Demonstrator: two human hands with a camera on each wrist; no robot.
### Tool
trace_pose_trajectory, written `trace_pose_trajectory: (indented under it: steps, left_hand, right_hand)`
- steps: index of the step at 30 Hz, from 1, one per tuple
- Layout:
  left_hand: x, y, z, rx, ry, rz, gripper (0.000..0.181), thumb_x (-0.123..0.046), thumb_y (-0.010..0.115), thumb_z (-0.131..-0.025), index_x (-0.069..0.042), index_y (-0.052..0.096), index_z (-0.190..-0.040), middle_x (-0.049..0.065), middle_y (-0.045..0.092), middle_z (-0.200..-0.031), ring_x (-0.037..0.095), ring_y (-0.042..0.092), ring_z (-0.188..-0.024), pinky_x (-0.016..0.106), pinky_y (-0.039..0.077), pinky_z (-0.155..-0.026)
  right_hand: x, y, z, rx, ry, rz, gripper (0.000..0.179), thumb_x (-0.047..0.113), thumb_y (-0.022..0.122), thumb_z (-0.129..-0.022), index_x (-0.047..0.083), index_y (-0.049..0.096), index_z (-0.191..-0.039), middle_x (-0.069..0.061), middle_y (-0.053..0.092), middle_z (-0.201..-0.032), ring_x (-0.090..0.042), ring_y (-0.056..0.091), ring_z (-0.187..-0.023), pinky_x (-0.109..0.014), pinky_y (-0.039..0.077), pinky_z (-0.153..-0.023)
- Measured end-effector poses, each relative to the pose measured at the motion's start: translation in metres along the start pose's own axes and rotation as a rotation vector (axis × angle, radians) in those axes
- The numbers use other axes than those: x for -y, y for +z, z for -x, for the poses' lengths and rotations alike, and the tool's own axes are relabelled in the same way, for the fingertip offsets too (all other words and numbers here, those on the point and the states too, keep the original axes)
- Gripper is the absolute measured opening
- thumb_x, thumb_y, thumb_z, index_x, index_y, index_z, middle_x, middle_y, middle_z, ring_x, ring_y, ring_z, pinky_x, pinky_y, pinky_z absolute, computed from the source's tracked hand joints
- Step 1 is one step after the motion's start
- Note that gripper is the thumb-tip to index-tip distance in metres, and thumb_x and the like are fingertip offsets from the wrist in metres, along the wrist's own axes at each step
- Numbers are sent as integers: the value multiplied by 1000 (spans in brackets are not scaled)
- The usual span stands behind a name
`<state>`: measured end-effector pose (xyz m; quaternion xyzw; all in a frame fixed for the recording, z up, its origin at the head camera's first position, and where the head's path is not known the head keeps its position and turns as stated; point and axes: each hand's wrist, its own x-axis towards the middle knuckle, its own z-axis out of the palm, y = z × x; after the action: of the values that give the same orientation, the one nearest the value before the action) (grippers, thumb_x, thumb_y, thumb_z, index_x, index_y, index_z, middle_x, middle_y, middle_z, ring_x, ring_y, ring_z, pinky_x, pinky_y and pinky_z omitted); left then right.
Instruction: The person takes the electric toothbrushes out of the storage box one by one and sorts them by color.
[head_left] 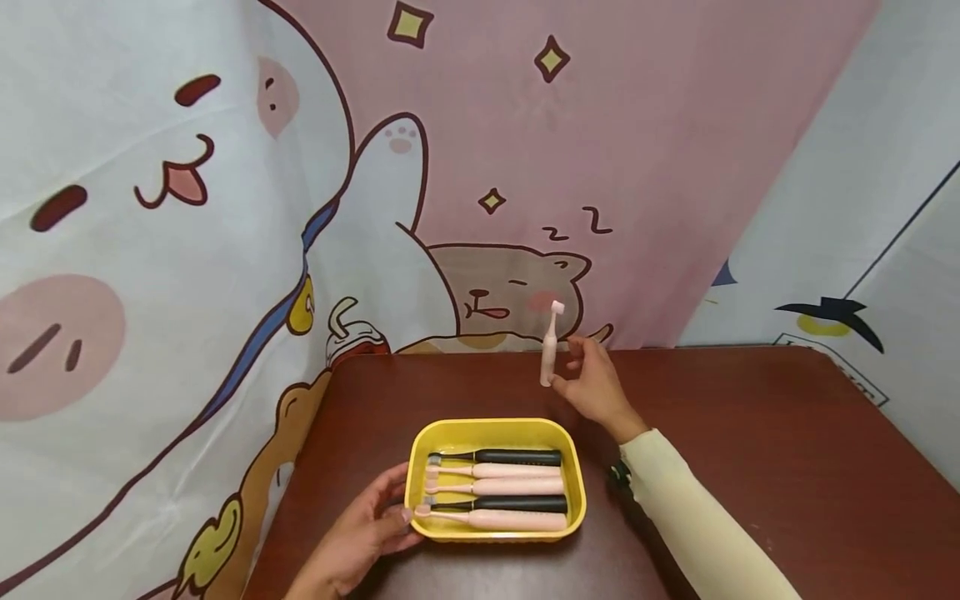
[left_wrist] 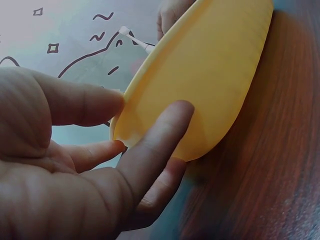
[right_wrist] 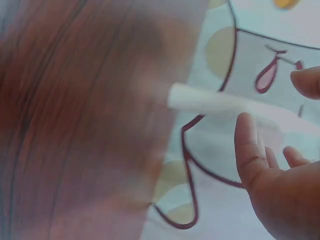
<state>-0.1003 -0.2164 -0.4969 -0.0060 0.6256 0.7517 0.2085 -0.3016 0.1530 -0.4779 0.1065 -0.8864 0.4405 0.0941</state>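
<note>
A yellow tray [head_left: 495, 536] lies on the table with two black and three pink electric toothbrushes [head_left: 517, 486] side by side in it. My left hand [head_left: 367, 529] pinches its left end, thumb at the rim and other fingers along the outer wall [left_wrist: 210, 90]. Beyond the tray, a pale pink electric toothbrush [head_left: 549, 354] stands upright near the table's back, brush head up. My right hand [head_left: 596, 383] is right beside it, fingers spread apart, one fingertip at its lower handle. In the right wrist view that handle [right_wrist: 200, 100] overlaps a fingertip and looks blurred.
The dark red-brown table [head_left: 750, 450] meets a cartoon-printed cloth [head_left: 675, 167] at its back and left sides. A small dark device [head_left: 619, 475] shows at my right wrist, under the cream sleeve [head_left: 697, 517].
</note>
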Motion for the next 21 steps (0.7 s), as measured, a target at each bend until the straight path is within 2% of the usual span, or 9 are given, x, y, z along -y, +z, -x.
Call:
trace_pose_trajectory:
  steps: [5, 10, 15, 21]
  left_hand:
    - [-2, -1, -1, 12, 10, -11, 73, -1, 57, -104, -3, 19, -166, 33, 28, -163, 26, 64, -119, 49, 60, -97]
    - [-4, -2, -2, 8, 6, -12, 74, 0, 59, -103, -4, 20, -166, 32, 28, -163, 24, 65, -118, 44, 61, -95]
    - [-3, -3, -2, -2, 3, 2, 74, 0, 58, -103, -4, 20, -166, 32, 28, -163, 25, 64, -117, 47, 61, -96]
    - [-1, -3, -2, -12, -2, 7, 74, 1, 58, -103, -5, 21, -167, 32, 28, -163, 25, 65, -118, 49, 61, -97]
  right_hand:
    - [20, -6, 18, 16, -100, -16, 72, 14, 87, -84, 1, 51, -145, -21, 55, -129, -33, 66, -110, -45, 64, -86]
    - [54, -9, 38, 59, -209, -18, 70, 10, 89, -82, 4, 54, -143, -15, 57, -125, -30, 66, -102, -35, 65, -80]
    - [82, -5, 57, 205, -273, -14, 60, 12, 90, -82, 14, 61, -134, -5, 59, -122, -26, 66, -102, -29, 63, -78]
    - [94, 7, 73, 405, -356, 19, 47, 15, 88, -85, 17, 65, -126, 2, 62, -118, -21, 66, -102, -28, 62, -78]
